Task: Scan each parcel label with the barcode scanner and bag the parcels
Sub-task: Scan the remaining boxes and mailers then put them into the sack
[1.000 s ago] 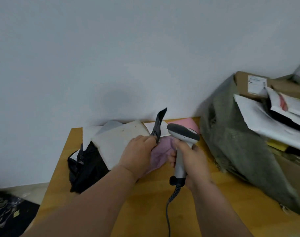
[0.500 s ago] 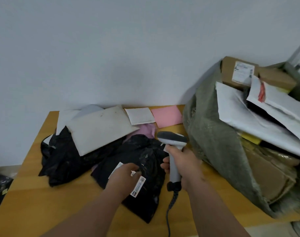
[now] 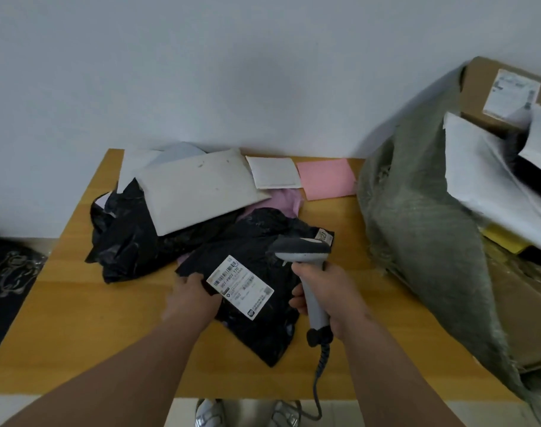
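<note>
A black parcel (image 3: 256,291) lies flat on the wooden table (image 3: 78,349), near the front edge and roughly at its middle. Its long axis runs diagonally, from the far right, where a small tag shows at its corner, down toward the near side of the table. A white label (image 3: 240,286) is stuck on its upper face, barcode up; the label's long axis slants from upper left to lower right.

The left hand (image 3: 191,298) holds the parcel at its left edge, just beside the label, with the thumb on top of the black plastic and the other fingers hidden underneath, so how far they curl cannot be told.

The right hand (image 3: 330,298) is wrapped around the grey handle of the scanner (image 3: 306,266). The handle stands nearly upright, tilted a little away from the person, and the dark head points left, toward the label, over the right part of the parcel. A coiled cable (image 3: 320,371) hangs from the base of the handle over the front edge of the table.

Behind the parcel lie more black bags (image 3: 124,229), a white padded envelope (image 3: 198,189), a small white envelope (image 3: 275,172), a pink envelope (image 3: 326,178) and a lilac bag (image 3: 286,200). To the right stands a large grey-green sack (image 3: 417,229), open at the top, with a cardboard box (image 3: 485,90) and white parcels (image 3: 485,167) in it
</note>
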`<act>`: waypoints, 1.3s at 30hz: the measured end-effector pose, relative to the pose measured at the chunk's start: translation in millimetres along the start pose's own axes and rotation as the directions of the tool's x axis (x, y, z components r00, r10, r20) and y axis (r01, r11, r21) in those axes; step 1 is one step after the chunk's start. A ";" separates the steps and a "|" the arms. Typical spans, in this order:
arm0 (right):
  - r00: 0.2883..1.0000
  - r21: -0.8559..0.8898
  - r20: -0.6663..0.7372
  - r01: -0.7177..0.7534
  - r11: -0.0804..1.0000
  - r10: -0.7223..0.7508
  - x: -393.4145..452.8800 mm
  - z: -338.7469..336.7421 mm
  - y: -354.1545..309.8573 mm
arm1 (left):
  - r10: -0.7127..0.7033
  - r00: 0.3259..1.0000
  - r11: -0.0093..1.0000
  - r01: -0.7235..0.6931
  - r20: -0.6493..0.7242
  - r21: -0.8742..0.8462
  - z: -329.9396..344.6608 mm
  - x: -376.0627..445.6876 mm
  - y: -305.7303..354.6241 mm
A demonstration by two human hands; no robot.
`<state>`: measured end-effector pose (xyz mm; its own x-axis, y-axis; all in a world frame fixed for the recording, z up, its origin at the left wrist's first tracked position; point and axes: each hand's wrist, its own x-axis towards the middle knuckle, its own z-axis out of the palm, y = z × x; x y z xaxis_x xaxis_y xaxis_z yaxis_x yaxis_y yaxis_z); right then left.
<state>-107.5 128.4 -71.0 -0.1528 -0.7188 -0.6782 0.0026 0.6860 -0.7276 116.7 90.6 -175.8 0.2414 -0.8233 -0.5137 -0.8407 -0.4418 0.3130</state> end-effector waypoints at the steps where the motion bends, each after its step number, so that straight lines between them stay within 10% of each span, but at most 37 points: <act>1: 1.000 -0.018 0.011 -0.006 1.000 0.006 -0.7 2.1 2.5 | -0.006 1.000 1.000 0.006 0.010 0.011 2.1 1.7 -1.8; 17: 0.993 -0.283 0.051 0.118 0.952 -0.107 2.2 40.4 30.2 | -0.123 0.992 0.940 0.129 0.039 -0.315 -7.0 40.2 -10.8; 39: 0.976 -0.558 0.117 0.217 0.801 -0.183 22.2 48.7 24.8 | -0.019 0.995 0.999 0.015 0.098 0.044 -17.1 39.6 -6.8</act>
<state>-62.6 124.0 -109.1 -0.0340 -0.8402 -0.5412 -0.5829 0.4566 -0.6721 140.3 54.9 -184.6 0.2084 -0.7757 -0.5957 -0.8575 -0.4379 0.2701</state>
